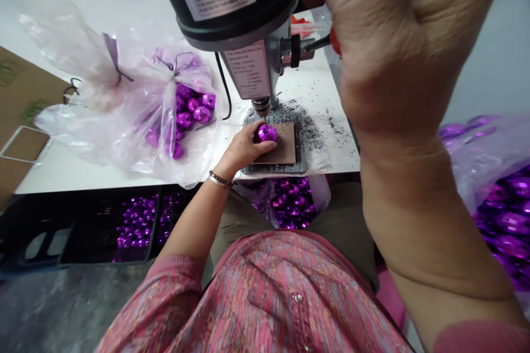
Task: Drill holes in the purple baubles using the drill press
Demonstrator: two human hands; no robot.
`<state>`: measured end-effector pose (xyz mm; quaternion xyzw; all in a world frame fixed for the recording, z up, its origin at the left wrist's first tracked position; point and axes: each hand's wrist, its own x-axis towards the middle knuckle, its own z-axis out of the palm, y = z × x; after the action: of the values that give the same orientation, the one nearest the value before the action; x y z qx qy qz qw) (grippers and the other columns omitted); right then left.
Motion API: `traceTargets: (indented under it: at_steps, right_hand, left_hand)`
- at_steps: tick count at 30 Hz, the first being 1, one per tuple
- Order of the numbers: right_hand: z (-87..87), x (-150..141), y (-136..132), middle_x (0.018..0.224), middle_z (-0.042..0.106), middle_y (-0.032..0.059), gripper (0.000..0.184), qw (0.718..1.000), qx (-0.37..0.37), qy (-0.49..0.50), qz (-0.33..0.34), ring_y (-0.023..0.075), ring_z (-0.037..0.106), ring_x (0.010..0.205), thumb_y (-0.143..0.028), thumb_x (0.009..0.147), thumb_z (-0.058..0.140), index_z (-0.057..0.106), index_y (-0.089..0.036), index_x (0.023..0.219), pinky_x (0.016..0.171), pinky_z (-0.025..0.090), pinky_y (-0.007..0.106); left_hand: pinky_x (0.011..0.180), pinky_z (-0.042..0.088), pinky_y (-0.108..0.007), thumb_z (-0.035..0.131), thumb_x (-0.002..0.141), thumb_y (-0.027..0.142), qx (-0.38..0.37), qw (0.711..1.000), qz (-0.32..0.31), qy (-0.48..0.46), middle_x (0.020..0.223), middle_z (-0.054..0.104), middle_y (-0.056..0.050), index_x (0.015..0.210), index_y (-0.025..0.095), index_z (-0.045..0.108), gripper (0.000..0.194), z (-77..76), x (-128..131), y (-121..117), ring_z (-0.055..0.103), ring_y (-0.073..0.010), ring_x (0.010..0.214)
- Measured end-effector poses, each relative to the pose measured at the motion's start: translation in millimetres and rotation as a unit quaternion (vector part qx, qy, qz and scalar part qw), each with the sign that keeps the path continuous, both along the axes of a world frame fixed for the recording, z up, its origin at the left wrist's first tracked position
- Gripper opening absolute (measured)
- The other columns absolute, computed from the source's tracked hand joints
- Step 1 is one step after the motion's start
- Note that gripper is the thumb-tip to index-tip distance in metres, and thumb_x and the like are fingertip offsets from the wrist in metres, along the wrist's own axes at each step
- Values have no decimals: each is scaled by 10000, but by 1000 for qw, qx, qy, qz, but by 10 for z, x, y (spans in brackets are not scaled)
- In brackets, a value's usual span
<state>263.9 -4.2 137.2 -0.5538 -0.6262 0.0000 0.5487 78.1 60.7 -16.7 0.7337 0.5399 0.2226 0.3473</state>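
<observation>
Under the drill press [248, 66], my left hand [244, 149] grips a shiny purple faceted ball [267, 133] between thumb and fingers. The ball rests on a brown board [285, 146] that lies on the grey metal base [301, 164]. Just above the ball is the drill chuck [261, 106], its thin bit pointing down at the ball's top. Large and close to the camera, my right hand [397, 44] is closed around the feed lever [317, 44] at the machine's right side. A bit of red knob shows beside the palm; most of my right fingers are hidden.
Dark shavings [308, 127] are scattered around the base on the white table [91, 176]. Clear plastic bags [124, 143] with purple balls [202, 115] lie at left. A black crate [83, 237] of balls, a bag in my lap [321, 193] and another bag [492, 149] hold more.
</observation>
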Motion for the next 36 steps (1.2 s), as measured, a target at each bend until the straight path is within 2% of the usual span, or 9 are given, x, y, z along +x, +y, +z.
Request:
traceTargets:
  at_steps: [4,6,10,15,20,26,31,33,36]
  right_hand:
    - [-11,-2,-17,688,368,48,862,1000,-1,9,-1,44,544,941,-494,1005,-60,631,-109,662,966,416,251]
    - [-40,-1,-26,672,355,36,752,1000,9,26,15,30,535,913,-430,1029,93,683,-93,709,952,408,225]
    - [-181,9,-43,753,538,-20,384,996,48,64,48,-29,485,789,-219,984,397,751,-78,935,800,380,144]
    - [-442,11,-80,958,705,-22,341,990,122,30,57,6,619,870,-170,967,430,760,-101,1018,833,469,139]
    - [-567,6,-93,956,722,-10,343,989,141,23,47,-10,518,710,-69,872,464,777,-106,1008,778,466,126]
    - [-666,27,-61,900,695,5,362,986,155,27,54,-11,474,681,-83,855,482,786,-130,1045,748,444,124]
    - [-779,28,-58,805,650,-3,316,984,169,16,44,10,460,644,-131,880,507,776,-195,1032,712,443,165]
    - [-812,21,-58,814,656,-7,300,984,175,10,34,22,494,660,-153,904,509,766,-227,1040,719,458,181]
    - [-862,8,-48,939,700,-6,288,982,191,3,7,59,613,799,-225,958,487,750,-262,1070,792,513,216]
  left_hand:
    - [1052,530,-421,852,675,250,19,1000,-16,-9,1178,728,-84,1232,180,705,580,-81,94,50,670,-259,1089]
    - [1016,546,-418,849,671,244,16,1000,-17,-20,1142,731,-80,1208,174,705,560,-124,123,56,675,-258,1056]
    - [962,551,-412,849,667,252,33,998,-12,-46,1074,737,-72,1160,171,708,520,-198,141,37,677,-262,1004]
    - [929,541,-407,843,662,243,63,996,-19,-61,994,727,-64,1054,172,717,418,-253,148,36,664,-257,951]
    - [911,534,-399,838,676,245,75,995,-29,-53,919,707,-39,989,184,708,345,-252,158,46,659,-252,922]
    - [952,536,-417,858,682,258,86,995,-33,-46,993,735,-57,1086,176,718,434,-301,143,67,681,-264,965]
    - [1092,503,-451,889,665,260,104,994,-15,-24,1175,735,-103,1233,150,695,610,-354,137,78,673,-296,1139]
    - [1118,493,-448,900,657,255,108,994,-3,-2,1247,715,-120,1266,140,685,655,-355,145,71,659,-300,1183]
    - [1132,491,-440,899,668,251,105,994,4,15,1273,704,-125,1290,133,678,671,-348,160,57,652,-297,1204]
